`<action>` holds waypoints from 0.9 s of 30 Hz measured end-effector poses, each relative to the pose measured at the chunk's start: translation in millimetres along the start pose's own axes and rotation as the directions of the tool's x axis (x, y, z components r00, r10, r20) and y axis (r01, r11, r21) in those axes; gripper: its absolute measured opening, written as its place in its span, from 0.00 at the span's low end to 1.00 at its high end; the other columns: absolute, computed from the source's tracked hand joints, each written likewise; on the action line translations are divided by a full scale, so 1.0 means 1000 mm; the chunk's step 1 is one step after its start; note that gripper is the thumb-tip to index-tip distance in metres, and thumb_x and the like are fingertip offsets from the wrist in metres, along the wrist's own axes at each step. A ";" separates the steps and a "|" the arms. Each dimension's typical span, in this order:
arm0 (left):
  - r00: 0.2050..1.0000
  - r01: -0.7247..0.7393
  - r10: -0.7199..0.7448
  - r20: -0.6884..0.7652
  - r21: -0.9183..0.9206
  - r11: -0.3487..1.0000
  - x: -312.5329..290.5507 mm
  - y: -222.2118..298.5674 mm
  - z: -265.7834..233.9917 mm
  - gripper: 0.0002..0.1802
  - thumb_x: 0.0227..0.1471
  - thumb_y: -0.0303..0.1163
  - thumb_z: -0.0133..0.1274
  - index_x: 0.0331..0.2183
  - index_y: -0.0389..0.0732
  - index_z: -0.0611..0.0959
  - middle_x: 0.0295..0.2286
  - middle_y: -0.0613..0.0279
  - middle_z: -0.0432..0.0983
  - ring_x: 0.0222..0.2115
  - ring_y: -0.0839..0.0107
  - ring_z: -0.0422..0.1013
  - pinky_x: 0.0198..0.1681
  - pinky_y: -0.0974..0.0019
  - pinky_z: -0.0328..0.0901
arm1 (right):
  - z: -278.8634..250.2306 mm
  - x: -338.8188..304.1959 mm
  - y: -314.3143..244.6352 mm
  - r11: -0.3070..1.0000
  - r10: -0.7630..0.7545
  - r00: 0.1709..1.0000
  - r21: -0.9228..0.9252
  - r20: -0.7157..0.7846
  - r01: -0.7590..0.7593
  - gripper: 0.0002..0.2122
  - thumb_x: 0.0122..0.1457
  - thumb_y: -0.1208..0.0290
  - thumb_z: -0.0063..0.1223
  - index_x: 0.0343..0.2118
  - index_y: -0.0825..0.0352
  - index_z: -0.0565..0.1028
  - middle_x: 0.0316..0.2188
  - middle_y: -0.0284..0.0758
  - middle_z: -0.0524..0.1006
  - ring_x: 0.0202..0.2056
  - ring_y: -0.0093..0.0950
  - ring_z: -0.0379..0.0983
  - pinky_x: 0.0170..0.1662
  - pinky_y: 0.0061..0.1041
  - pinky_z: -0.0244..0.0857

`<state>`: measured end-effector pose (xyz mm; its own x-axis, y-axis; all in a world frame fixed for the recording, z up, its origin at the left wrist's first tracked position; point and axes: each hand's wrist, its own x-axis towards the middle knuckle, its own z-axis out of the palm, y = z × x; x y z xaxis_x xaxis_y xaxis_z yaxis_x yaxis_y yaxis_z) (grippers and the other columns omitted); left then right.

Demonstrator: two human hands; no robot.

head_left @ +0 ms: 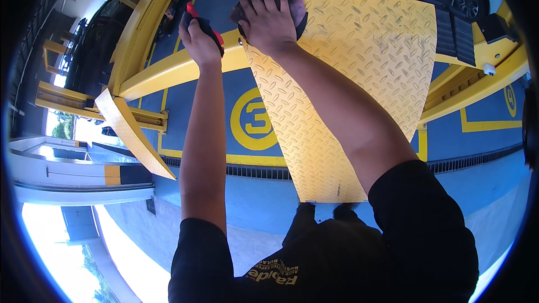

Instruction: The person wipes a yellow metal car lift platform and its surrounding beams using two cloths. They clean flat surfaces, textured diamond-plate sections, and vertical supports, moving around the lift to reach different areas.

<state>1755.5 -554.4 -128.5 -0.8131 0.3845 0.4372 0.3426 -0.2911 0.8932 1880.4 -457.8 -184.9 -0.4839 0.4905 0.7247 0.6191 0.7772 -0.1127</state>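
Note:
My left hand [200, 40] is closed around a red-and-black object [212, 32] whose red tip stands up past the fingers; its exact kind is hard to make out. My right hand [270, 22] lies palm down over a dark, rounded, pad-like object [297, 10] at the far left corner of a yellow tread plate [365, 56]. Its fingers are spread across the top of that object, and the thumb sits along its left side. Under the palm, most of the object is hidden. The plate slopes from there down toward my legs.
A yellow lift beam [179, 73] runs left from the plate, with a second tread plate [137, 134] standing at the left. Painted floor markings [252, 119] and a drain grate [258, 171] lie below. A dark vehicle [92, 50] stands left, and a wheel [467, 0] shows far right.

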 end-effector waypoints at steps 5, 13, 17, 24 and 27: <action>0.998 0.015 -0.010 0.062 -0.079 0.997 0.001 -0.007 0.006 0.25 0.68 0.35 0.44 0.62 0.36 0.75 0.41 0.63 0.75 0.38 0.74 0.73 0.44 0.68 0.69 | 0.010 0.006 -0.008 0.990 0.144 0.989 0.003 -0.018 -0.144 0.29 0.73 0.51 0.40 0.72 0.60 0.66 0.73 0.37 0.64 0.75 0.42 0.49 0.77 0.54 0.34; 0.952 0.037 -0.007 0.307 -0.090 0.995 0.022 -0.022 -0.025 0.24 0.69 0.33 0.43 0.62 0.38 0.76 0.44 0.62 0.73 0.41 0.74 0.71 0.50 0.67 0.68 | 0.018 0.028 -0.032 0.862 0.494 0.850 -0.024 -0.182 -0.506 0.29 0.73 0.52 0.39 0.71 0.61 0.67 0.73 0.38 0.63 0.76 0.42 0.49 0.77 0.51 0.34; 0.861 0.049 -0.020 0.508 -0.044 0.998 0.019 -0.030 -0.057 0.23 0.70 0.33 0.43 0.61 0.37 0.77 0.53 0.56 0.72 0.53 0.67 0.68 0.63 0.64 0.61 | 0.015 0.024 -0.026 0.817 0.544 0.805 -0.069 -0.234 -0.572 0.29 0.73 0.53 0.37 0.71 0.63 0.66 0.74 0.41 0.62 0.76 0.44 0.48 0.77 0.52 0.33; 0.828 -0.196 0.230 0.512 -0.119 0.973 0.039 -0.033 -0.023 0.23 0.68 0.36 0.45 0.60 0.41 0.79 0.59 0.47 0.72 0.61 0.48 0.67 0.67 0.53 0.59 | 0.022 -0.091 -0.096 0.941 0.301 0.949 -0.134 -0.096 -0.312 0.29 0.68 0.53 0.48 0.72 0.52 0.66 0.76 0.39 0.57 0.77 0.45 0.46 0.75 0.56 0.37; 0.757 -0.313 0.213 0.618 0.058 0.948 0.018 -0.034 0.010 0.24 0.68 0.41 0.46 0.60 0.47 0.79 0.61 0.56 0.72 0.61 0.49 0.66 0.66 0.46 0.57 | 0.025 -0.176 -0.105 0.929 0.324 0.946 -0.181 -0.017 -0.322 0.30 0.67 0.52 0.50 0.72 0.53 0.66 0.76 0.41 0.57 0.76 0.46 0.49 0.75 0.56 0.39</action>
<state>1734.2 -528.8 -149.6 -0.2520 0.7702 0.5859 0.6067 -0.3459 0.7157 1884.8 -616.1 -317.5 -0.2466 0.7095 0.6602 0.8428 0.4933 -0.2153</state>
